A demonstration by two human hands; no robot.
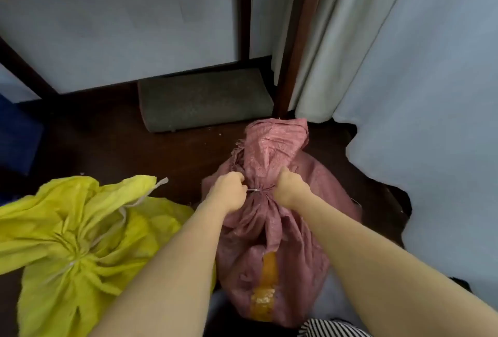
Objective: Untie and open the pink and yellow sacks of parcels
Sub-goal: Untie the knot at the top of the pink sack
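Observation:
A pink woven sack [272,234] stands on the dark floor in the middle, its neck gathered and bound by a thin white tie [256,190]. A strip of yellow-brown tape runs down its front. My left hand [229,192] is closed on the tie at the left of the neck. My right hand [291,188] grips the gathered neck fabric on the right side. A yellow sack [67,245] lies to the left, its mouth bunched and tied with a white string [129,201].
A grey mat [204,99] lies on the floor behind the pink sack. A dark wooden table leg [295,40] stands beside a pale curtain [404,67] on the right. White panels line the back wall. A blue object [16,131] is at the far left.

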